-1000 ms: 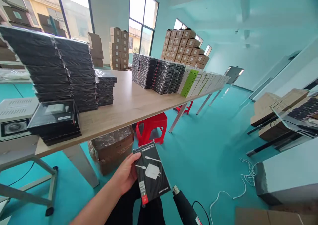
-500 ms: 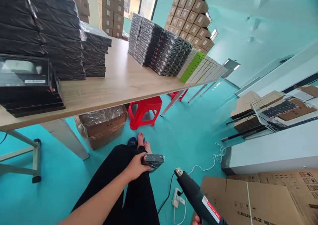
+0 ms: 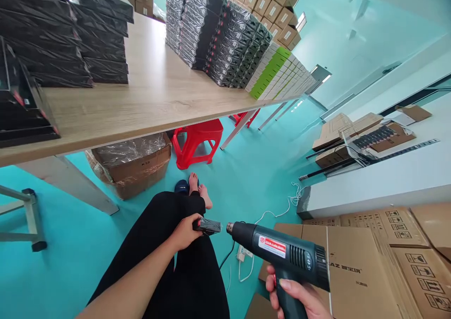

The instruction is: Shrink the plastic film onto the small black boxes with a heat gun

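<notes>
My left hand (image 3: 186,232) grips one end of a small black box (image 3: 208,226) in clear shiny film, held above my lap. Fingers of my right hand (image 3: 299,293) wrap the handle of a dark heat gun (image 3: 278,248) with a red and white label. The gun's metal nozzle points left at the free end of the box, a small gap between them. Part of my left palm is hidden behind the box and fingers.
A wooden table (image 3: 148,110) carries stacks of black film-wrapped boxes (image 3: 102,37) and white and green boxes (image 3: 271,72). Below it are an open carton (image 3: 141,168) and a red stool (image 3: 199,140). Large cartons (image 3: 352,262) stand at right, a power strip (image 3: 243,252) on the floor.
The heat gun has come up and into fuller view, swinging level so its nozzle faces the box end. My left hand and the box sit slightly further left as the view shifts.
</notes>
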`<state>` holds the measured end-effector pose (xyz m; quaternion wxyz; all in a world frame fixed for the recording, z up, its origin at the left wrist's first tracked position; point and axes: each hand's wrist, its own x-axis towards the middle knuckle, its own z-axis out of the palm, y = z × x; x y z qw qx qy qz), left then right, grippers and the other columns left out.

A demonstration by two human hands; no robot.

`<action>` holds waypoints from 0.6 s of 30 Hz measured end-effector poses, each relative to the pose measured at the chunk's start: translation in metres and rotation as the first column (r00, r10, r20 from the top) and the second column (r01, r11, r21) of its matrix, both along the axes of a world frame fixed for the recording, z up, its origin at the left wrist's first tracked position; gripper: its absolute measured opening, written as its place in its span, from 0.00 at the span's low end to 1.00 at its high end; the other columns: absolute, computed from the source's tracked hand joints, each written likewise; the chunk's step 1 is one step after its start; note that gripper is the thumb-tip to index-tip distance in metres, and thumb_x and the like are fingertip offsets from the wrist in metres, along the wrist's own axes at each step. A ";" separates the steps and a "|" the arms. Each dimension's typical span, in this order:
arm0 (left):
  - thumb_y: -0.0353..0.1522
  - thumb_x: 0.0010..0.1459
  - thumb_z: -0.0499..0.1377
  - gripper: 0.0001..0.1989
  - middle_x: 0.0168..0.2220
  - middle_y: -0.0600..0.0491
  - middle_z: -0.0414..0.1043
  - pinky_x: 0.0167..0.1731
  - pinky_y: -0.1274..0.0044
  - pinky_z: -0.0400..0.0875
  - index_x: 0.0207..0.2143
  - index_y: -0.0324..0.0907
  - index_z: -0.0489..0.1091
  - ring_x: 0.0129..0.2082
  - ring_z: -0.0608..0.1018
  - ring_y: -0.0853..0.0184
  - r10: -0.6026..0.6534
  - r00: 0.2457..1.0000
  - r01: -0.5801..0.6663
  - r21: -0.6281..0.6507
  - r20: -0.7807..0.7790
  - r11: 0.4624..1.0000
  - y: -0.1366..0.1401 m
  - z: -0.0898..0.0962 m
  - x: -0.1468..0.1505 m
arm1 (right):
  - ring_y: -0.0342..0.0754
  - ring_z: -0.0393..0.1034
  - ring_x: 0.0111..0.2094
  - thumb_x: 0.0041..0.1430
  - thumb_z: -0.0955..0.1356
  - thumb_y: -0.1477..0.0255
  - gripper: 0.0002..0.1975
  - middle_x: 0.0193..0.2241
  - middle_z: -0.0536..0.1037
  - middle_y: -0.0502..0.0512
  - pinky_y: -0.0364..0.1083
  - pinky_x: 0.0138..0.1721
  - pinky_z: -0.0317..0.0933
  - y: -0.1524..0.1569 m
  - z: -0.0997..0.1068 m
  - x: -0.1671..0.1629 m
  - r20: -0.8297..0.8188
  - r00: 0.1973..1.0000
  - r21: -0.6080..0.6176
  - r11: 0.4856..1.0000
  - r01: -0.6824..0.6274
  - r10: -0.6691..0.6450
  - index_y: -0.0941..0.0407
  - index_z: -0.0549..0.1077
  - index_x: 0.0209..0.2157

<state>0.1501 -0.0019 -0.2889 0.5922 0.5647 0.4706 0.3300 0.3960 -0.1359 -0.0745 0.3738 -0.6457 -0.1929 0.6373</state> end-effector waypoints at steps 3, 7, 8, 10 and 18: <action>0.26 0.42 0.59 0.15 0.33 0.53 0.73 0.37 0.75 0.64 0.36 0.40 0.71 0.35 0.73 0.64 0.004 1.000 -0.003 0.039 -0.009 0.999 0.000 -0.005 -0.001 | 0.46 0.68 0.27 0.53 0.68 0.65 0.16 0.31 0.76 0.59 0.44 0.26 0.62 0.005 0.001 -0.007 0.049 0.998 0.023 0.999 -0.032 0.031 0.60 0.73 0.41; 0.23 0.41 0.57 0.16 0.36 0.53 0.71 0.38 0.75 0.64 0.36 0.41 0.70 0.36 0.73 0.65 0.016 0.999 -0.010 0.119 -0.050 0.993 0.002 -0.011 -0.001 | 0.47 0.68 0.27 0.52 0.69 0.65 0.16 0.31 0.76 0.59 0.45 0.25 0.62 0.008 0.000 -0.013 0.080 0.995 0.023 0.998 -0.058 0.056 0.61 0.73 0.40; 0.23 0.41 0.57 0.17 0.36 0.52 0.71 0.38 0.75 0.63 0.37 0.41 0.70 0.37 0.72 0.65 0.020 0.998 -0.011 0.136 -0.067 0.991 0.002 -0.011 -0.002 | 0.47 0.68 0.27 0.52 0.69 0.65 0.16 0.31 0.76 0.59 0.45 0.25 0.62 0.009 0.001 -0.015 0.089 0.994 0.026 0.998 -0.059 0.057 0.61 0.73 0.40; 0.23 0.41 0.57 0.17 0.37 0.52 0.71 0.39 0.75 0.63 0.37 0.42 0.71 0.38 0.72 0.64 0.021 0.995 -0.004 0.171 -0.101 0.985 0.002 -0.010 -0.002 | 0.47 0.69 0.27 0.53 0.68 0.66 0.16 0.30 0.76 0.59 0.44 0.25 0.62 0.009 0.001 -0.019 0.103 0.993 0.030 0.998 -0.060 0.057 0.61 0.73 0.40; 0.23 0.42 0.57 0.17 0.37 0.53 0.72 0.41 0.72 0.59 0.35 0.48 0.72 0.41 0.71 0.60 -0.016 0.966 0.083 0.251 -0.256 0.964 0.000 -0.004 -0.006 | 0.47 0.69 0.27 0.53 0.68 0.66 0.15 0.30 0.76 0.59 0.44 0.25 0.63 0.010 -0.012 -0.035 0.081 0.990 0.021 0.992 -0.121 0.119 0.61 0.73 0.40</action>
